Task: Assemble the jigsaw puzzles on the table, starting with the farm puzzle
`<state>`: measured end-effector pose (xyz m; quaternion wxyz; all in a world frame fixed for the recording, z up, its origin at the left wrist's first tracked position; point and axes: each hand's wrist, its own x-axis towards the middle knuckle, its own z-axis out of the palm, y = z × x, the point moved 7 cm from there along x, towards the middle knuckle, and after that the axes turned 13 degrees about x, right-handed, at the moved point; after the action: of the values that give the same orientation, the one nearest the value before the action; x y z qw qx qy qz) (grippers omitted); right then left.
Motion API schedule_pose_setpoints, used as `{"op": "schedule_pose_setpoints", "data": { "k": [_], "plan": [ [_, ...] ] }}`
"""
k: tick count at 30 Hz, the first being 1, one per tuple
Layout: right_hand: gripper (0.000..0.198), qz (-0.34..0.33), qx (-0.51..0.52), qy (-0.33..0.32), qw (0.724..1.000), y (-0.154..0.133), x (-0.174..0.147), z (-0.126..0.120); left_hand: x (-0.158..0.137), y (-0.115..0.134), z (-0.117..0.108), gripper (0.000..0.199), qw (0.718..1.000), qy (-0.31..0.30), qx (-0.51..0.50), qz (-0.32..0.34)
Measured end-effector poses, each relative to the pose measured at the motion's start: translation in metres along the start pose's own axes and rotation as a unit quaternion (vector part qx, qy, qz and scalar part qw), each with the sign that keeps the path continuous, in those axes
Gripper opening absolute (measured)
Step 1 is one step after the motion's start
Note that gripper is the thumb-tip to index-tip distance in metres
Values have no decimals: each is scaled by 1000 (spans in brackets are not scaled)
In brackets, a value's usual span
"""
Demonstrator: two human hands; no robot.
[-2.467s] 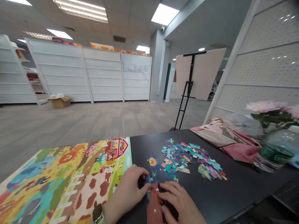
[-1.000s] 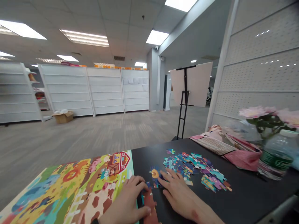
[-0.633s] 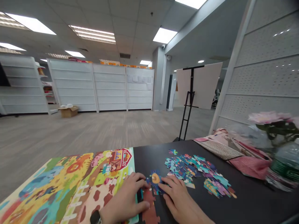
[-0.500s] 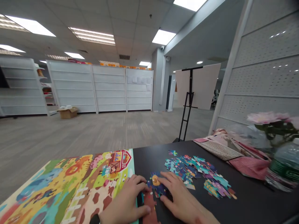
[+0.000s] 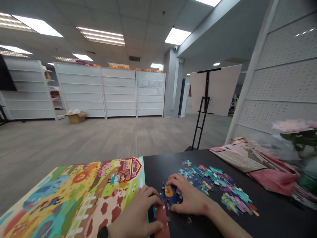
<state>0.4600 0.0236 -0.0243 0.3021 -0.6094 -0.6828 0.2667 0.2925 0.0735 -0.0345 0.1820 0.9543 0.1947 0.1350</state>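
Left hand: the left hand [image 5: 138, 215] lies flat near the table's front edge, fingers spread and loose, gripping nothing; its fingertips [image 5: 154, 201] press the brown joined strip of puzzle pieces [image 5: 162, 219] at the right edge of the picture sheet.

Right hand: the right hand [image 5: 189, 198] curls its fingers [image 5: 173, 180] round the dark blue puzzle piece with an orange patch [image 5: 170, 195], pinching it against the tabletop rather than lifting it.

Piece in play: it sits just beyond the top of the brown strip, touching or nearly touching it; I cannot tell whether the tabs have seated.

Doing it well: to my eye the left hand should pin the strip firmly so it cannot slide, while the right nudges the blue piece in flat, tabs lined up, pressing down only once the edges meet.

Picture sheet: the colourful farm picture sheet [image 5: 74, 191], barn at its far right corner, covers the table's left part.

Loose pieces: a scatter of loose pieces [image 5: 213, 185] lies near the right hand, toward the middle of the black table [image 5: 272, 218].

Right edge: folded pink patterned cloth [image 5: 245, 162] and blurred pink flowers [image 5: 292, 127].

Beyond: an easel with a board [image 5: 210, 89], then white shelving [image 5: 109, 92] and a cardboard box [image 5: 76, 117] on the floor.
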Motion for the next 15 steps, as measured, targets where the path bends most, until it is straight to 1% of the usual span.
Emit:
{"op": "schedule_pose_setpoints", "data": {
  "k": [3, 7, 10, 13, 15],
  "plan": [
    [61, -3, -4, 5, 1000, -3, 0, 0, 0, 1, 0, 46, 1000, -6, 5, -1],
    [48, -1, -25, -4, 1000, -3, 2, 3, 0, 5, 0, 44, 1000, -14, 7, -1],
    [42, -12, -37, -12, 999, -3, 2, 5, 0, 5, 0, 44, 1000, -14, 5, -4],
    [36, -27, -48, -4, 998, -5, 2, 4, 0, 5, -1, 44, 1000, -19, 7, -9],
    [35, -34, -57, -2, 998, -6, 1, 3, 0, 6, -1, 42, 1000, -21, 6, -10]
  ]
}}
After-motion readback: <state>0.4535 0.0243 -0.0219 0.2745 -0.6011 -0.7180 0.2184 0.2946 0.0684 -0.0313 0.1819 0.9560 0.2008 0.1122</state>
